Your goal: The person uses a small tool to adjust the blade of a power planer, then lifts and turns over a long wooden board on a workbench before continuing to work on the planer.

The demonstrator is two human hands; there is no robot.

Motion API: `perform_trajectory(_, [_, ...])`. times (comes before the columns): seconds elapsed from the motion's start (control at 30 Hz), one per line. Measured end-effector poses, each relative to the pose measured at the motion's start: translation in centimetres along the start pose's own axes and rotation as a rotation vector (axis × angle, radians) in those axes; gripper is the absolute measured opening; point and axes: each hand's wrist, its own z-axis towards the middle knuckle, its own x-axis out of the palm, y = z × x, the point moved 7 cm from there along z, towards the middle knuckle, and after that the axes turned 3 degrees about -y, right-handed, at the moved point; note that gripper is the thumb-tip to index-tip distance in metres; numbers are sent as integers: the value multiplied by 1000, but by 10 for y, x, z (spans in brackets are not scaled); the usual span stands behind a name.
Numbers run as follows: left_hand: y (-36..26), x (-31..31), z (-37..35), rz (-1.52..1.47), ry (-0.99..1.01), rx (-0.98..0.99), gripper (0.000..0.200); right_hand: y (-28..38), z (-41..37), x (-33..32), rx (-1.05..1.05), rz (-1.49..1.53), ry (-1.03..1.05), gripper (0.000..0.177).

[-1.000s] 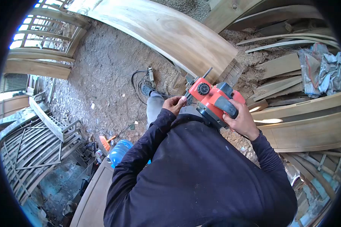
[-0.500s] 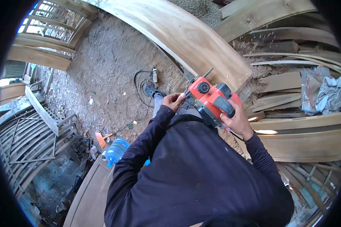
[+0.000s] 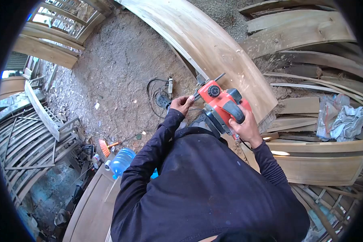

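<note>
One red power planer [image 3: 223, 104] is being held in front of the dark-shirted torso [image 3: 218, 181].

Right hand [image 3: 247, 128] is gripping the black rear handle [image 3: 233, 111], fingers curled around it; left hand [image 3: 182, 105] is pinching a dark rod [image 3: 197, 95] at the planer's left side, thumb against fingertips. Planer is overlapping the near end of a long wooden plank [image 3: 213, 42] in this view; whether it is touching the wood, cannot tell. Power strip [image 3: 170, 86] is lying on the ground near a shoe [image 3: 163, 101]; orange brush [image 3: 104, 147] is lying near a blue bottle [image 3: 122, 162].
</note>
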Motion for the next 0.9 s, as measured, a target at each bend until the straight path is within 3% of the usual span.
perform_trajectory(0.23, [-12, -36, 44, 15, -13, -26, 37, 29, 50, 19, 3, 63, -8, 27])
perform_trajectory(0.43, [-47, -63, 75, 61, -31, 67, 44, 44, 95, 34, -12, 50, -12, 25])
perform_trajectory(0.57, [-44, -82, 107, 45, -10, -17, 42, 53, 123, 44, 25, 66, -23, 23])
perform_trajectory(0.7, [-51, -103, 137, -37, -67, 42, 45, 59, 157, 55, 21, 58, -30, 23])
perform_trajectory(0.8, [-68, -125, 147, 146, -142, 20, 50, 74, 175, 65, -9, 118, -55, 27])
perform_trajectory(0.9, [-83, -141, 161, 80, -168, 61, 50, 83, 201, 73, 31, 125, -25, 29])
